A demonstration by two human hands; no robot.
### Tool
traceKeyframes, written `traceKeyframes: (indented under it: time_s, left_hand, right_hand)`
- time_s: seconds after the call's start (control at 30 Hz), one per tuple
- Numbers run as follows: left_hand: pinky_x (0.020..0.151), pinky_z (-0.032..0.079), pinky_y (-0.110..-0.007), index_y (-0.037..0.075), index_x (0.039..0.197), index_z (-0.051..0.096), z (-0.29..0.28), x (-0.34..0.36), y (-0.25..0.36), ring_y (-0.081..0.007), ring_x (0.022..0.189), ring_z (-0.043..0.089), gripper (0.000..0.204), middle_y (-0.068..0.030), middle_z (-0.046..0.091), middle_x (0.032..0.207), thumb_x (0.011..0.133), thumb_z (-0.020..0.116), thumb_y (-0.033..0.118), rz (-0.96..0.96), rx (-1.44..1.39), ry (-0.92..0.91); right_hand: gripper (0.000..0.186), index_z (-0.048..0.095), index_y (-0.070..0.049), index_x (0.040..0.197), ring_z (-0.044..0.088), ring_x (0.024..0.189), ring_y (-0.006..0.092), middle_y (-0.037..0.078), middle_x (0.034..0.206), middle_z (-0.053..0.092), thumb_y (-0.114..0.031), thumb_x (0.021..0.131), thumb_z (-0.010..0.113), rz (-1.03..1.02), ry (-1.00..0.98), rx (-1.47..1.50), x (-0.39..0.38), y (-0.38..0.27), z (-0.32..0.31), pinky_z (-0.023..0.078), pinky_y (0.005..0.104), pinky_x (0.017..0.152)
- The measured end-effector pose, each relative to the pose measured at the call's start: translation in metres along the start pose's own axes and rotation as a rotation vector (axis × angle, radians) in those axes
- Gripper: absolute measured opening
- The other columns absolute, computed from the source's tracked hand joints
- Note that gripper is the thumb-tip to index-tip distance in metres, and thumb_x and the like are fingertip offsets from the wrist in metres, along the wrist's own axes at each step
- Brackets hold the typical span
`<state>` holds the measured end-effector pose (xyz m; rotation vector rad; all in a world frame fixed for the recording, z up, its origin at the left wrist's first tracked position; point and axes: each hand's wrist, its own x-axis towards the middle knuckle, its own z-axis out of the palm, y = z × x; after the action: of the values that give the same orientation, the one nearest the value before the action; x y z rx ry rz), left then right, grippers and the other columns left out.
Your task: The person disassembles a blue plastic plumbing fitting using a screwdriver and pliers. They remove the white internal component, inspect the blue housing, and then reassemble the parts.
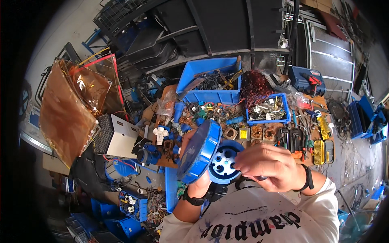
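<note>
A large blue industrial socket (225, 178) is held up close in front of my chest. Its round face is pale, with several dark-ringed pin holes. The wide blue lid (201, 152) stands swung up on the socket's left side. My left hand (198, 187) is closed round the socket from below and behind the lid, which hides most of its fingers. Over the right rim of the face, my right hand (271, 167) is closed with bent fingertips together. Something small and dark shows under its palm, too little of it to name.
Beyond my hands, a cluttered bench carries a blue crate (214, 96) of cables, a smaller blue tray (268, 108) of metal parts, and hand tools (293, 139). A white box (117, 135) stands left, below brown sheets (67, 113). Blue bins (129, 227) lie lower left.
</note>
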<state>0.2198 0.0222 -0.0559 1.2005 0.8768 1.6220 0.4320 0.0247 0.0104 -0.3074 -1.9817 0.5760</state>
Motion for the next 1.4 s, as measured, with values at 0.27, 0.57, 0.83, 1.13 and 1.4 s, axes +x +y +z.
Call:
traceKeyframes:
  time_s: [0.27, 0.57, 0.83, 1.13, 1.4]
  left_hand:
    - [0.088, 0.052, -0.031, 0.001, 0.121, 0.049, 0.006, 0.001, 0.004, -0.016, 0.099, 0.063, 0.048, -0.01, 0.063, 0.114, 0.091, 0.068, 0.033, -0.049, -0.103, 0.008]
    - [0.09, 0.052, -0.031, 0.002, 0.123, 0.048, -0.005, 0.0, -0.007, -0.016, 0.102, 0.063, 0.05, -0.01, 0.063, 0.117, 0.09, 0.07, 0.032, -0.06, -0.064, 0.029]
    - [0.088, 0.054, -0.033, 0.001, 0.123, 0.048, -0.014, -0.002, -0.005, -0.0171, 0.098, 0.064, 0.05, -0.0122, 0.064, 0.113, 0.091, 0.069, 0.033, -0.105, -0.104, 0.032]
    - [0.077, 0.057, -0.028, 0.0, 0.118, 0.049, 0.005, 0.001, 0.016, -0.0161, 0.086, 0.066, 0.037, -0.0086, 0.064, 0.095, 0.096, 0.062, 0.027, -0.051, -0.184, 0.125]
    - [0.077, 0.055, -0.033, 0.003, 0.123, 0.054, -0.009, -0.001, 0.019, -0.0174, 0.089, 0.061, 0.073, -0.0042, 0.058, 0.096, 0.091, 0.045, 0.068, -0.143, -0.365, 0.191]
  right_hand:
    - [0.041, 0.056, -0.007, 0.12, 0.061, 0.082, 0.0248, 0.012, 0.11, 0.058, 0.005, 0.082, 0.063, 0.111, 0.075, 0.072, -0.006, 0.001, 0.002, 0.052, 0.0363, 0.07]
    - [0.039, 0.064, -0.006, 0.113, 0.059, 0.076, 0.02, 0.008, 0.093, 0.056, -0.012, 0.078, 0.08, 0.174, 0.106, -0.184, -0.007, -0.009, -0.001, 0.05, 0.032, 0.061]
    - [0.035, 0.056, 0.0, 0.117, 0.068, 0.099, 0.0325, 0.017, 0.108, 0.066, 0.008, 0.084, 0.062, 0.09, -0.009, 0.062, 0.0, -0.006, 0.003, 0.056, 0.0421, 0.082]
    - [0.039, 0.051, 0.003, 0.122, 0.066, 0.098, 0.0307, 0.017, 0.107, 0.064, 0.009, 0.085, 0.057, 0.01, 0.313, 0.219, -0.008, -0.011, 0.002, 0.056, 0.0425, 0.083]
    - [0.057, 0.031, -0.015, 0.142, 0.062, 0.082, 0.0269, 0.013, 0.099, 0.057, -0.003, 0.093, 0.056, -0.086, 0.614, 0.224, -0.013, -0.025, -0.006, 0.059, 0.0426, 0.072]
